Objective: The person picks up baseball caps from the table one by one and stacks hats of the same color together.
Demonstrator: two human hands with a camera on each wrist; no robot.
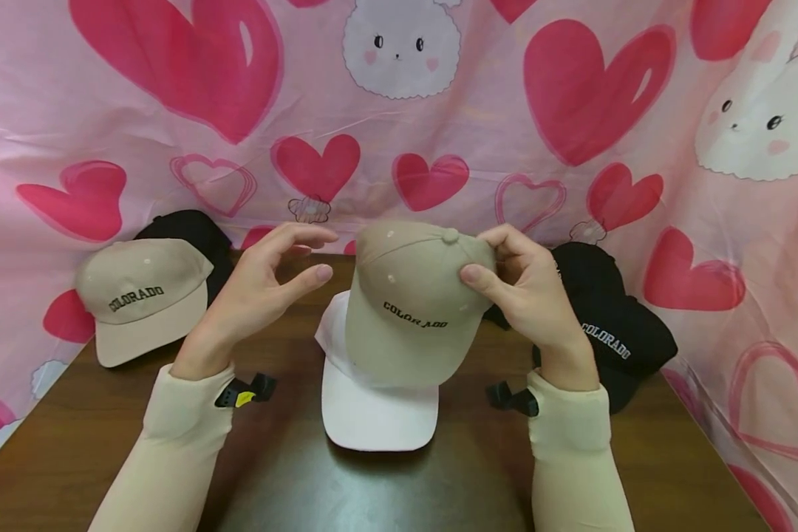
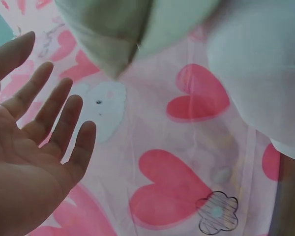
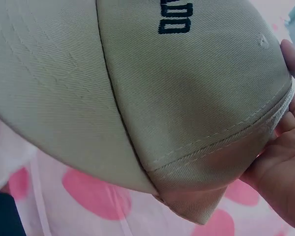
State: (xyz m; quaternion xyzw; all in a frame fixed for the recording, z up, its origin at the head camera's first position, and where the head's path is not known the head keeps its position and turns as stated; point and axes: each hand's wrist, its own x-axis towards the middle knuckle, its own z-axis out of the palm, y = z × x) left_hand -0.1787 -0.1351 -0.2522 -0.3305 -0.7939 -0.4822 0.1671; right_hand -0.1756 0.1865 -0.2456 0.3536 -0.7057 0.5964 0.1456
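A beige baseball cap [image 1: 406,273] with dark COLORADO lettering is held up by my right hand [image 1: 535,299], thumb on the crown's outside and fingers behind its edge. Beneath it sits a white cap [image 1: 380,414] on the table, brim toward me, its crown largely hidden. My left hand [image 1: 256,277] is apart from the beige cap on its left side, fingers extended and holding nothing. The left wrist view shows that hand's spread fingers [image 2: 64,118] below part of the beige cap [image 2: 105,34]. In the right wrist view, the right hand [image 3: 285,152] grips the cap's side.
At the left of the brown table [image 1: 292,480] lies another beige cap [image 1: 149,295], in front of a black cap [image 1: 189,225]. Black caps [image 1: 615,332] stand at the right, one with light lettering. A pink heart-print cloth [image 1: 372,118] hangs behind and along the sides.
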